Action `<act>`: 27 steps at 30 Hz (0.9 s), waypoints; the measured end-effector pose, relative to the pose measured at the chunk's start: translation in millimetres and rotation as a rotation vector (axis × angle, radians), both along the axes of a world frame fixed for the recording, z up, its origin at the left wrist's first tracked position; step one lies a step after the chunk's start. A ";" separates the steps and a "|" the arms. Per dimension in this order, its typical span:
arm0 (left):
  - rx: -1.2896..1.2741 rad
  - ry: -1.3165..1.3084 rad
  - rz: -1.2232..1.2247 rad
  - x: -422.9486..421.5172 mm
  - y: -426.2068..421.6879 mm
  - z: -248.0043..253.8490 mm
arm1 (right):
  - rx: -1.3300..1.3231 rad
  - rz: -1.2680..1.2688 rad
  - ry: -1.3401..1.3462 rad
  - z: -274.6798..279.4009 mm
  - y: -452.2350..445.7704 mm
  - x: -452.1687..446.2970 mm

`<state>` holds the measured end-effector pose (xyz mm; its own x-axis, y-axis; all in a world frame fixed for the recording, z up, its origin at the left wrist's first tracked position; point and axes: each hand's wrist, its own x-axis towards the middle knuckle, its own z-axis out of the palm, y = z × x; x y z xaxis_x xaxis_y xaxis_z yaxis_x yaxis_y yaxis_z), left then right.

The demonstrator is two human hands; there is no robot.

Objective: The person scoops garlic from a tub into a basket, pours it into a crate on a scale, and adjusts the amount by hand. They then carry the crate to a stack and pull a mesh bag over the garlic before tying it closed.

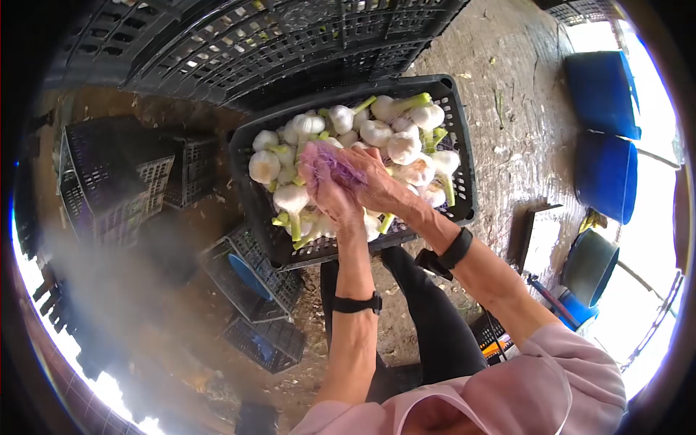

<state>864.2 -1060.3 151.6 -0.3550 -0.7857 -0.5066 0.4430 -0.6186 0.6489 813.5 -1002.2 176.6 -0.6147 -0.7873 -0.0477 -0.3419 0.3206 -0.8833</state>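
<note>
A black plastic crate (464, 156) in front of me holds many white garlic bulbs (404, 147) with short green stems. Above the middle of the crate, my left hand (328, 185) and my right hand (380, 180) are together, with bunched purple mesh netting (346, 174) between them. The fingers of both hands are curled around the netting, and some strands spread over the left fingers. Garlic bulbs lie just beneath and around both hands. Whether anything is inside the netting is hidden.
Tall black crates (290, 43) stand right behind the garlic crate. More crates (116, 181) are on the wet floor (500, 94) at left, and a tilted crate (254, 272) is nearer me. Blue barrels (605, 174) and a dark tub (591, 264) line the right side.
</note>
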 end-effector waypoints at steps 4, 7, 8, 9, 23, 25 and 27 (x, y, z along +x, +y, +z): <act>0.065 0.008 0.005 -1.2 -7.1 17.1 | 0.129 0.135 0.097 -2.2 -8.4 -8.5; -0.017 -0.181 0.003 -7.9 -9.9 31.8 | 0.237 0.153 0.116 -4.3 -17.7 -7.6; -0.015 -0.177 0.004 -7.7 -9.3 28.2 | 0.214 0.096 0.052 -4.4 -17.3 -7.4; -0.071 -0.168 -0.020 -4.5 -8.3 21.5 | 0.193 0.042 -0.013 -4.6 -16.3 -6.5; -1.129 -1.212 -0.549 3.1 46.6 20.2 | 0.677 -0.173 -0.551 28.6 -31.6 -21.4; -1.114 -1.370 -0.241 -14.5 50.8 6.5 | 0.527 -0.143 -0.287 33.2 -26.4 -14.6; -1.099 -1.374 -0.185 -16.1 52.4 -3.0 | 0.363 -0.108 -0.042 38.2 -17.9 -6.7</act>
